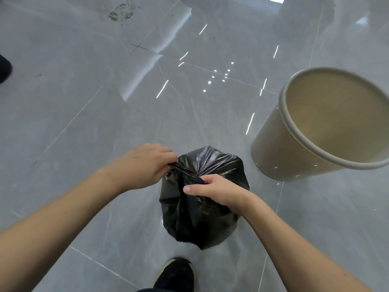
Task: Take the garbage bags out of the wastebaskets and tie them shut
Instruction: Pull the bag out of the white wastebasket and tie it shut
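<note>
The two bare forearms enter from the bottom corners and converge on a black, glossy plastic garbage bag (202, 207), which rests on the grey polished tile floor (84, 102) just ahead of a black shoe with a pale sole edge (175, 272). The bag is already out of the cream-coloured round plastic wastebasket (315, 131), which stands nearby to the right, unlined. The left hand (145, 165) has its fingers curled round a gathered strand of the bag's mouth and draws it leftward. The right hand (214, 189) has its fingers curled into the bunched neck, thumb extended along the film. The step in hand appears to be tying the mouth shut; whether a first crossing has already been made cannot be told, as the hands cover that point. To do it well, keep both strands taut and of similar length, press trapped air out before cinching, and seat the knot low against the contents. Pull evenly and outward; thin film stretches and tears under a sharp tug. Let the floor bear the bag's weight throughout.
</note>
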`<state>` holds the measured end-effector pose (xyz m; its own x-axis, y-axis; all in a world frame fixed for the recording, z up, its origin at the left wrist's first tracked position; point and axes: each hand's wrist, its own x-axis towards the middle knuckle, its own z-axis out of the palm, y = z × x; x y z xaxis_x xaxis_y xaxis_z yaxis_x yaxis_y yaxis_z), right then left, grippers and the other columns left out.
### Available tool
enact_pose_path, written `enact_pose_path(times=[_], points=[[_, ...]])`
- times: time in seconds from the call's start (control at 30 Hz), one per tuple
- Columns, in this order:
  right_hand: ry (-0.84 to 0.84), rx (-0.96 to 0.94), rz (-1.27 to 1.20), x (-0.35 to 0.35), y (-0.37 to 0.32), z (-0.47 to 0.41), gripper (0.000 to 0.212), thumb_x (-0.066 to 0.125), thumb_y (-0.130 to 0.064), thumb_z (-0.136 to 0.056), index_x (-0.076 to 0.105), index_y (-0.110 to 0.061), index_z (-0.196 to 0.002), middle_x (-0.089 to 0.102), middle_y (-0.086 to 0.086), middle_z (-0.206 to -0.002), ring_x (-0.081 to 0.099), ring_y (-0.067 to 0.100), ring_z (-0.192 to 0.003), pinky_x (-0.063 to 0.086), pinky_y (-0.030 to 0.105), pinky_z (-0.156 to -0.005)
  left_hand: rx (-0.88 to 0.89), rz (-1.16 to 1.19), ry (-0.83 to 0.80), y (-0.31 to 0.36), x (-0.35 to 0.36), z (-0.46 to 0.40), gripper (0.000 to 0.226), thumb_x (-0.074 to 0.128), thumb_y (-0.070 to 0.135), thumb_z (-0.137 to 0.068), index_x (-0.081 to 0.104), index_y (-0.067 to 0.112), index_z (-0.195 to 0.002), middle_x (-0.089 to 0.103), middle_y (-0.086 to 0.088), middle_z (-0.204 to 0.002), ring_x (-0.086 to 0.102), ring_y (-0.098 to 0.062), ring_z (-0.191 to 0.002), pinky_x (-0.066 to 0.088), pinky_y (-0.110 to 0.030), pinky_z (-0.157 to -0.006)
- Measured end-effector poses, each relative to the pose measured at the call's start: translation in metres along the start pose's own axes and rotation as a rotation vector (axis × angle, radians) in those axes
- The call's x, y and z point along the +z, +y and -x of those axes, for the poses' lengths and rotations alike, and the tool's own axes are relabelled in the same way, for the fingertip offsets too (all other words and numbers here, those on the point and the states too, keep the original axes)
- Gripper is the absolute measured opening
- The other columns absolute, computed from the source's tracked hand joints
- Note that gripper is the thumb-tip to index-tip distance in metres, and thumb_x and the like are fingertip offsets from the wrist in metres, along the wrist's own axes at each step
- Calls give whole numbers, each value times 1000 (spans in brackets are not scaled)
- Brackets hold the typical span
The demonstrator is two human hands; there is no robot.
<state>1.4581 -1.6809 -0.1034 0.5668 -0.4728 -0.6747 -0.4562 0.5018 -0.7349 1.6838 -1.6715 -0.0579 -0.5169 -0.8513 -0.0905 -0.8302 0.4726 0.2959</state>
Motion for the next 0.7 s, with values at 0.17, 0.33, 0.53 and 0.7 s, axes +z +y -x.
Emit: enact_pose_path(times=[0.17,0.33,0.53,0.7], points=[[15,-13,37,-1,-4,-2,37,84,-40,-62,75,-11,-84,74,2,-83,70,15,-78,54,33,-86,-93,102,0,1,14,-6,13,52,16,-94,65,12,-97,61,-2,-97,56,-26,-89,44,-41,-78],[79,-11,135,-2,-9,2,10,65,-17,-64,56,-19,-60,56,-1,-58,53,14,-53,42,24,-55,-148,328,58,10,18,-12,11,51,5,-93,62,5,-92,58,-5,-93,53,-21,-87,43,-35,-81],[24,-88,48,0,-16,3,6,64,-2,-68,69,-2,-72,68,7,-75,64,20,-74,51,30,-71,-203,473,56,14,14,-19,15,48,13,-98,61,7,-93,59,-4,-95,53,-15,-86,42,-27,-78],[-70,-74,-49,4,-32,11,20,54,-14,-77,45,-14,-60,46,1,-50,40,13,-49,35,23,-55,-378,679,83,8,20,-24,22,45,16,-99,67,18,-102,70,4,-96,62,-14,-93,48,-36,-85]])
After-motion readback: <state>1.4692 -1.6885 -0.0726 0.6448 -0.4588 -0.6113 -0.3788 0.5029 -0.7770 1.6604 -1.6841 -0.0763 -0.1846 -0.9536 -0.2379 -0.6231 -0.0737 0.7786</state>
